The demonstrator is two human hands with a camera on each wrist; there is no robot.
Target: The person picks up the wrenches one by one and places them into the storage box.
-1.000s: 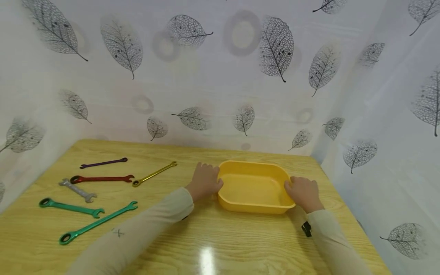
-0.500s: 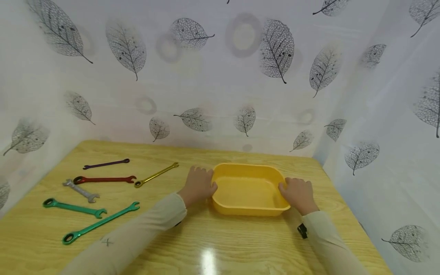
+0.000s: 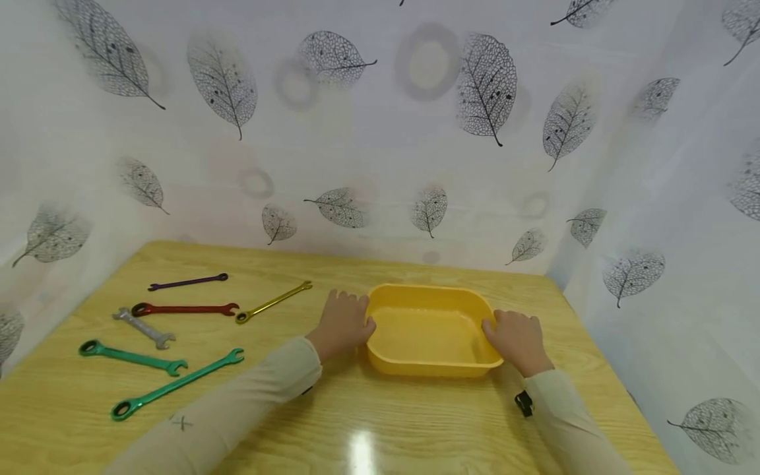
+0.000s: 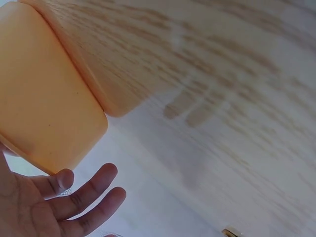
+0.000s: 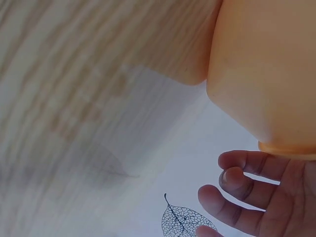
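A yellow plastic basin (image 3: 427, 333), rectangular with rounded corners, sits upright on the wooden table, nothing inside it. My left hand (image 3: 343, 323) grips its left rim, thumb over the edge toward the inside. On the opposite end my right hand (image 3: 518, 338) pinches the right rim in a similar way. From the left wrist view, the fingers of the left hand (image 4: 64, 205) stick out below the basin's outer wall (image 4: 49, 94). The right wrist view has the fingers of the right hand (image 5: 261, 190) spread loosely under the rim, beside the wall (image 5: 261, 64).
Several combination wrenches lie on the table's left side: purple (image 3: 188, 282), red (image 3: 185, 309), yellow (image 3: 274, 302), and two green ones (image 3: 133, 357). A silver open-end wrench (image 3: 144, 328) lies among them. A leaf-patterned curtain (image 3: 368, 145) encloses the table's back and sides.
Both hands have shifted the basin a little to the left across the table, mostly in the first half second. The wrenches stay put while the head view drifts slightly.
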